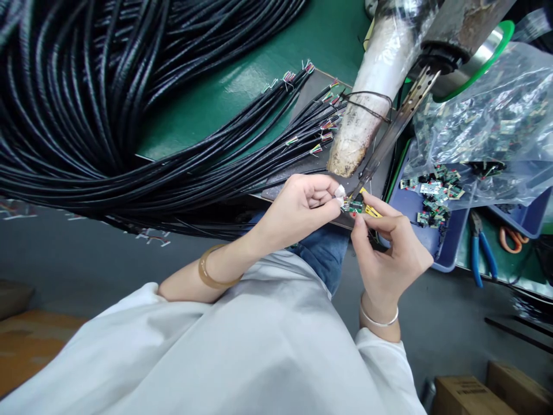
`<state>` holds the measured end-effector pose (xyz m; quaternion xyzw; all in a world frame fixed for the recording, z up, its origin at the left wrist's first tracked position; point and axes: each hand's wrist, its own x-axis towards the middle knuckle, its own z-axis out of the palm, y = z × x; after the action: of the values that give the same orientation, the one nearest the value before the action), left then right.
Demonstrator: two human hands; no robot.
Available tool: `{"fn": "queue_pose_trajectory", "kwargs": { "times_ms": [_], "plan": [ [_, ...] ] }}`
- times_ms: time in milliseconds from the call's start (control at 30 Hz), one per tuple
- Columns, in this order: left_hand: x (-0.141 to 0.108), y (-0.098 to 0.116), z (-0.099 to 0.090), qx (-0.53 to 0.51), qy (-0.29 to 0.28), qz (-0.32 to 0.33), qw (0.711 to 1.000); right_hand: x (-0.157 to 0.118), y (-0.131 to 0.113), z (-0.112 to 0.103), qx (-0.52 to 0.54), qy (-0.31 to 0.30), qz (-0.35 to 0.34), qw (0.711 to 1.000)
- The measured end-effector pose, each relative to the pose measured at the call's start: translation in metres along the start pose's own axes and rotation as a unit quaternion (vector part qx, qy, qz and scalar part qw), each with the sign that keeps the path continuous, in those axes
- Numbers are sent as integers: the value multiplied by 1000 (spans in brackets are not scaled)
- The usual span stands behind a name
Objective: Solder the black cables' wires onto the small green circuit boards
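Note:
My left hand, with white covers on the fingertips, is closed in a pinch at the thin wires of a cable end. Right beside it, my right hand pinches a small green circuit board by its edge. The wires meet the left end of the board. Just above the board hangs the tip of a mounted soldering iron, pointing down; whether it touches is too small to tell. A yellow piece shows by my right fingers. Most of the held cable is hidden behind my left hand.
Black cables with stripped, coloured ends cover the left side. A white wrapped tube comes down beside the iron. At right are a blue tray of circuit boards, a plastic bag, pliers and orange-handled scissors.

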<state>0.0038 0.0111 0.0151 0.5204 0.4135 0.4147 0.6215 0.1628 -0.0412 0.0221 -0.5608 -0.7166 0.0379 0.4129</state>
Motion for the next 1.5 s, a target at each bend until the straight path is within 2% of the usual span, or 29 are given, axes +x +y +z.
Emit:
{"fn": "queue_pose_trajectory", "kwargs": {
  "times_ms": [67, 133, 233, 300, 400, 633, 767, 933, 1000, 1067, 1167, 1200, 1267, 1367, 1500],
  "plan": [
    [-4, -2, 0, 51, 8, 42, 998, -1, 2, 0, 36, 4, 29, 999],
    [-9, -6, 1, 139, 32, 120, 982, -1, 4, 1, 83, 3, 73, 994],
    [-17, -15, 3, 279, 86, 258, 921, -3, 5, 3, 129, -13, 120, 984],
    [-20, -19, 5, 334, 114, 315, 881, -4, 4, 4, 120, -17, 115, 986],
    [-21, -21, 5, 369, 127, 344, 854, -6, 2, 5, 94, -10, 92, 991],
    [-20, -23, 3, 399, 117, 352, 838, -9, 3, 7, 118, -11, 110, 987],
    [-20, -23, 6, 381, 130, 344, 848, -12, 4, 8, 83, -3, 58, 995],
    [-19, -19, 7, 290, 116, 289, 905, -16, 6, 11, 57, 15, 10, 998],
    [-19, -20, 7, 266, 112, 274, 918, -15, 7, 9, 69, 41, 8, 997],
    [-19, -21, 7, 259, 109, 268, 921, -13, 6, 5, 81, 113, -12, 990],
    [-20, -23, 8, 259, 101, 258, 925, -7, 1, -3, 108, 261, -26, 959],
    [-20, -23, 9, 259, 99, 257, 926, -6, -1, -6, 114, 278, -15, 954],
    [-19, -22, 9, 258, 99, 260, 925, -7, -3, -7, 109, 252, 23, 961],
    [-19, -21, 9, 258, 98, 270, 923, -13, -1, -2, 79, 141, 70, 984],
    [-16, -20, 10, 246, 100, 253, 930, -18, 5, 9, 71, 16, 71, 995]
  ]
}}
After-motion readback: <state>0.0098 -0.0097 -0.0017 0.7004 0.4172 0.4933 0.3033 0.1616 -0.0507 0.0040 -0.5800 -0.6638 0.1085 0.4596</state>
